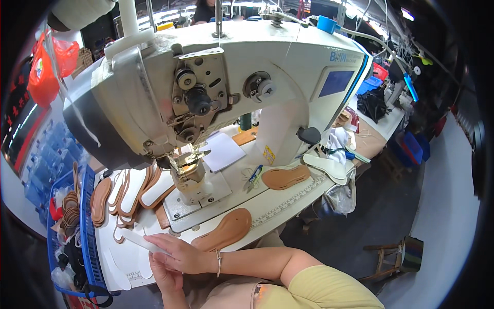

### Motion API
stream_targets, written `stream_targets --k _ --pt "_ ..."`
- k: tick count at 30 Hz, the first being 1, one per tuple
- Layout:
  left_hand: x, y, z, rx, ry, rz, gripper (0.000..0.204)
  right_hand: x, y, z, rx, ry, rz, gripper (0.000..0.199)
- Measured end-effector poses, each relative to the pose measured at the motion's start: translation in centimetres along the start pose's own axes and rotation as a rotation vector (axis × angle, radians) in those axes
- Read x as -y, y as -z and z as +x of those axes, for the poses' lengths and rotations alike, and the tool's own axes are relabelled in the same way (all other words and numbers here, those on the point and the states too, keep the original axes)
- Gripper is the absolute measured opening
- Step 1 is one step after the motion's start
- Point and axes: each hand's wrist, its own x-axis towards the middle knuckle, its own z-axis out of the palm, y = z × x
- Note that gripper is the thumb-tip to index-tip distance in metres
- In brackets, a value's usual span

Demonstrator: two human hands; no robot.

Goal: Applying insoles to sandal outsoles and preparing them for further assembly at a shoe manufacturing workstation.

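Note:
Low on the left of the sewing table, my right hand (pixel 182 253) closes over the near end of a long white flat piece (pixel 135 239), likely an insole seen at a slant. Just below it my left hand (pixel 165 275) pinches the same end, its fingertips partly hidden. A brown insole (pixel 226 230) lies flat to the right of my hands. Beyond them stand the needle and presser foot (pixel 186 164) of a white sewing machine (pixel 267 62), with no material under them that I can see. Stacked brown and white insoles (pixel 135 190) lie to the left of the machine's post.
A blue basket (pixel 95 257) of straps and bags stands at the table's left edge. Another brown insole (pixel 285 177), small scissors (pixel 253 176) and white insoles (pixel 327 167) lie rightward along a ruler strip (pixel 288 204). A wooden stool (pixel 409 255) stands on the floor at right.

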Motion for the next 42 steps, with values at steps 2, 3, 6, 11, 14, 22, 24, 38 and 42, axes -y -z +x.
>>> stream_targets --k 2,3,6,11,14,22,24,38,42 --pt "-0.7 -0.1 -0.6 0.008 -0.014 0.062 0.049 -0.4 -0.7 -0.1 0.062 0.058 0.072 0.051" --pt "-0.9 0.2 -0.7 0.016 -0.013 0.093 0.051 -1.3 -0.7 -0.6 0.069 0.085 -0.003 0.053" --pt "-1.0 -0.8 -0.7 0.066 0.055 0.055 0.047 -0.4 1.5 -1.3 0.159 -0.013 -0.014 0.057" --pt "-1.3 -0.9 -0.9 -0.005 0.12 0.05 0.038 1.4 3.3 -1.3 0.293 -0.03 -0.102 0.06" --pt "-1.8 -0.5 -1.1 0.029 0.117 0.044 0.038 1.8 3.3 -1.3 0.337 -0.176 0.079 0.054" --pt "-1.5 -0.3 -1.0 -0.032 0.133 0.054 0.026 0.6 2.5 -1.9 0.162 -0.245 0.24 0.044" --pt "-1.2 1.0 -0.6 -0.073 0.088 0.153 0.022 1.2 2.5 -1.5 0.161 -0.195 0.021 0.042" --pt "-6.9 1.4 -0.8 0.01 -0.126 0.716 0.038 4.7 5.9 -3.1 0.263 0.065 -0.452 0.055" --pt "-2.0 -1.9 -2.6 0.148 0.005 0.718 0.016 4.6 5.5 -5.6 0.173 -0.177 -0.323 0.075"
